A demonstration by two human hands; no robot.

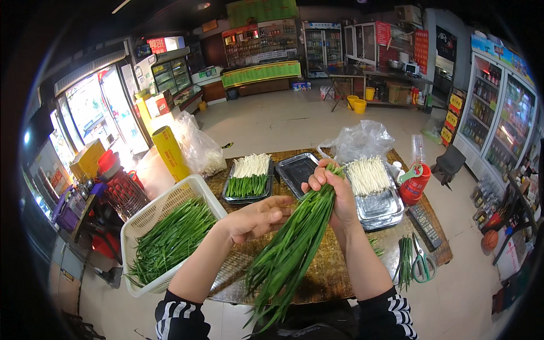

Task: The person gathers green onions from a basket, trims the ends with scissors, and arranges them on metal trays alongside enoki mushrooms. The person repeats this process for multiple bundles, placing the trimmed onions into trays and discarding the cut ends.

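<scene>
A thick bunch of green garlic chives point(293, 238) hangs from my right hand point(340, 195), which grips its upper end. The long leaves slant down to the left, past the table's near edge. My left hand point(259, 219) is beside the bunch with fingers apart, and I see nothing held in it. More chives point(174, 242) fill a white plastic basket point(131, 259) on the left. A black tray point(229, 193) holds white enoki mushrooms point(251, 165) above cut chives point(246, 185). Partly behind my right hand lies another black tray point(293, 170). Enoki point(369, 175) rest on stacked trays point(380, 210).
Green-handled scissors point(421, 263) and a small chive bundle point(405, 259) lie at the table's right near edge, by a remote control point(425, 227). A red container point(414, 185) and a clear plastic bag point(361, 138) stand behind. A yellow roll point(170, 153) rises behind the basket.
</scene>
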